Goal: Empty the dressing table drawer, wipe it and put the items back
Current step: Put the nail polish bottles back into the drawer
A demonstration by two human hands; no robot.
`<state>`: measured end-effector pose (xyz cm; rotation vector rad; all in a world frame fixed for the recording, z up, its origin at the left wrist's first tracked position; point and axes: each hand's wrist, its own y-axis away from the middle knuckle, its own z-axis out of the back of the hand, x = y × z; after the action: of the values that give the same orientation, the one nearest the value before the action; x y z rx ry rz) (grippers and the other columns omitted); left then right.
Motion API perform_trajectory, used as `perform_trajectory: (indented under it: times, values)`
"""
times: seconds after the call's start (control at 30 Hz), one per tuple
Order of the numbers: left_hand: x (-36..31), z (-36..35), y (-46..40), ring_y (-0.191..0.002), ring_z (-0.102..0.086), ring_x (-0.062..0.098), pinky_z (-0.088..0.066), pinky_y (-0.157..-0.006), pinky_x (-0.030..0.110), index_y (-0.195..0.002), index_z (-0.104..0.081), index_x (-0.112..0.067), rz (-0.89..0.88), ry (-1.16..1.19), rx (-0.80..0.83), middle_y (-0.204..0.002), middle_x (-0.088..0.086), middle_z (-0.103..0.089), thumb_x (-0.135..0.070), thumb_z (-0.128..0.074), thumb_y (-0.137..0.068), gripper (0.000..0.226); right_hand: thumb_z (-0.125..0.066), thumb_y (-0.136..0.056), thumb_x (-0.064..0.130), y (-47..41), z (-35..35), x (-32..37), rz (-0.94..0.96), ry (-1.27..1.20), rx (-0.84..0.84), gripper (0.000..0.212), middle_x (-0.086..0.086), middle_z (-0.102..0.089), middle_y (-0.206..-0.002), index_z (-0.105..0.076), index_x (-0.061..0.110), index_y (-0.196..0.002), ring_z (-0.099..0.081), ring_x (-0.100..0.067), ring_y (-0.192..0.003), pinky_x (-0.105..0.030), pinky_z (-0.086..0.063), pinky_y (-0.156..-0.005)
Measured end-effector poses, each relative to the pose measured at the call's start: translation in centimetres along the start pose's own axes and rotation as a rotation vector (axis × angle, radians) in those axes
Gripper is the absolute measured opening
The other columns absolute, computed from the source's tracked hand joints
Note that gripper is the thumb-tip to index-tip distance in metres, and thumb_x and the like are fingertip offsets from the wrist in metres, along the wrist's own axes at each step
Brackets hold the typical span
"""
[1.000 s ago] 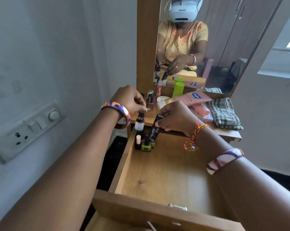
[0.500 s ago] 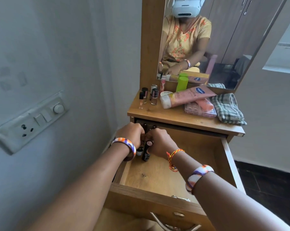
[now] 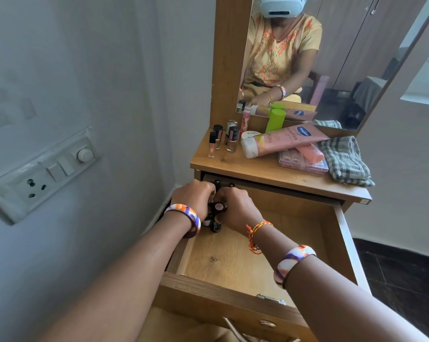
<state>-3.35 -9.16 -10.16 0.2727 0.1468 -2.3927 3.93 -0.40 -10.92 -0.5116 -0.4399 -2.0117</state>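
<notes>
Small dark cosmetic bottles (image 3: 215, 218) are being stood in the far left corner of the open dressing table drawer (image 3: 245, 257), with both hands pressed close together over them. The left hand (image 3: 196, 197) is seen with fingers curled down around the cluster, and the right hand (image 3: 235, 208) with fingers curled around a black bottle topped by a pink-dotted cap; exactly which bottle is gripped by the left cannot be told.

The rest of the drawer floor is shown bare wood, so emptying and wiping are judged to be done and the return of items to be at an early stage. Much is left: above the drawer, on the table top (image 3: 270, 172), four nail polish bottles (image 3: 223, 139), a pink lotion tube (image 3: 285, 140), a green container (image 3: 275, 120), a smaller pink tube (image 3: 311, 153) on a clear case (image 3: 304, 164) and a folded checked cloth (image 3: 344, 160) are still waiting. The cloth is presumed to be the wiping rag.
</notes>
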Motion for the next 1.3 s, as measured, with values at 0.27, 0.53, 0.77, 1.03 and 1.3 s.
perform_trajectory:
  times: [0.27, 0.53, 0.77, 1.03, 1.3]
  values:
    - [0.0, 0.5, -0.5, -0.099, -0.063, 0.027, -0.044, -0.071, 0.027, -0.118, -0.061, -0.018, -0.01, -0.028, 0.05, -0.111, 0.009, -0.065, -0.004, -0.056, -0.087, 0.035, -0.064, -0.08, -0.005, 0.0, 0.2, -0.1, 0.011, -0.021, -0.001, 0.047, -0.01, -0.062, -0.119, -0.057, 0.01, -0.124, -0.06, -0.023, -0.11, -0.026, -0.052, -0.084]
    - [0.3, 0.9, -1.7, -0.092, -0.064, 0.026, -0.054, -0.078, 0.031, -0.107, -0.067, -0.015, -0.046, -0.007, 0.169, -0.104, 0.008, -0.067, -0.012, -0.071, -0.078, 0.029, -0.071, -0.077, 0.002, -0.2, 1.5, -0.1, 0.029, -0.007, 0.033, 0.051, -0.007, -0.062, -0.119, -0.056, 0.012, -0.124, -0.062, -0.021, -0.105, -0.024, -0.054, -0.084]
    - [0.9, 6.9, -4.7, -0.084, -0.057, 0.016, -0.044, -0.077, 0.025, -0.099, -0.071, -0.011, -0.04, 0.209, 0.015, -0.098, 0.001, -0.066, -0.02, -0.07, -0.081, 0.02, -0.064, -0.076, -0.003, -2.7, 7.5, 0.7, 0.069, -0.066, -0.222, 0.03, 0.002, -0.061, -0.09, -0.067, 0.012, -0.101, -0.057, -0.012, -0.084, -0.012, -0.043, -0.065]
    - [-1.1, 10.1, -11.4, -0.1, -0.063, 0.031, -0.047, -0.08, 0.032, -0.112, -0.063, -0.001, 0.08, 0.176, -0.254, -0.111, 0.016, -0.065, -0.023, -0.064, -0.086, 0.035, -0.053, -0.076, -0.006, -9.2, 10.0, 1.2, 0.132, 0.131, -0.437, 0.04, -0.017, -0.065, -0.108, -0.064, 0.01, -0.111, -0.06, -0.033, -0.102, -0.026, -0.043, -0.072]
    - [-1.7, 7.4, -14.1, -0.072, -0.054, 0.026, -0.041, -0.064, 0.03, -0.097, -0.063, 0.001, 0.097, 0.062, -0.141, -0.08, 0.012, -0.055, -0.011, -0.057, -0.089, 0.016, -0.064, -0.081, 0.005, -11.0, 9.3, 1.0, 0.107, 0.202, -0.368, 0.032, -0.016, -0.065, -0.111, -0.064, 0.009, -0.113, -0.06, -0.032, -0.104, -0.028, -0.044, -0.073]
